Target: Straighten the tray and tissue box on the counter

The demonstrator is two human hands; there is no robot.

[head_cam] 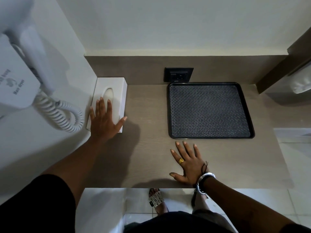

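A white tissue box (116, 91) lies on the counter at the far left, tight against the left wall. My left hand (103, 119) rests flat on its near end, fingers spread over the oval slot and thumb over the near right corner. A black tray (209, 111) with a patterned mat inside sits at the back right of the counter, its far edge against the backsplash. My right hand (187, 163) lies flat on the counter, fingers apart, just short of the tray's near edge and not touching it.
The grey wood counter (148, 148) ends at a front edge near my body. A black wall socket (178, 74) sits on the backsplash behind the tray. A white hair dryer (21, 76) with a coiled cord (65, 115) hangs on the left wall.
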